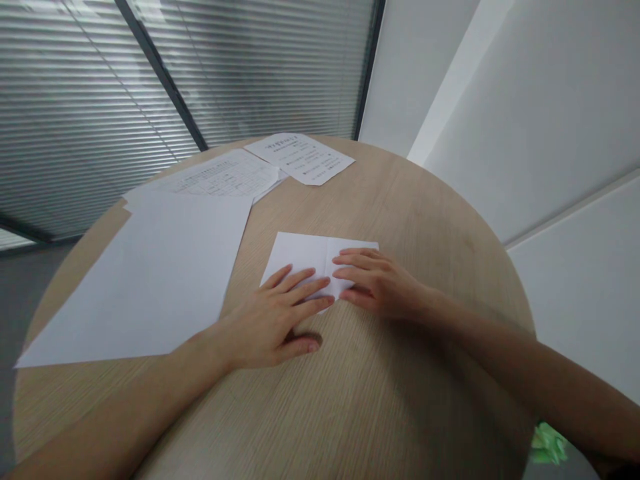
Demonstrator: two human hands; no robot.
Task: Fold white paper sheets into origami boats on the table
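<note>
A small white sheet of folded paper [303, 250] lies on the round wooden table [400, 213], with a crease running down its middle. My left hand [280, 317] rests across the paper's near left part, palm down, fingers spread and thumb out over the bare wood. On the paper's right half sits my right hand [377, 283]. Its fingers reach toward the crease, slightly bent and a little apart, with nothing visible between them. Both hands hide parts of the paper's near and right edges.
Left of my hands lies a large blank white sheet [165, 280]. Behind it are printed papers [225, 175] and another printed sheet [303, 158] near the table's far edge. Window blinds [280, 73] and a white wall [550, 133] stand beyond. Something green [549, 443] shows low at right.
</note>
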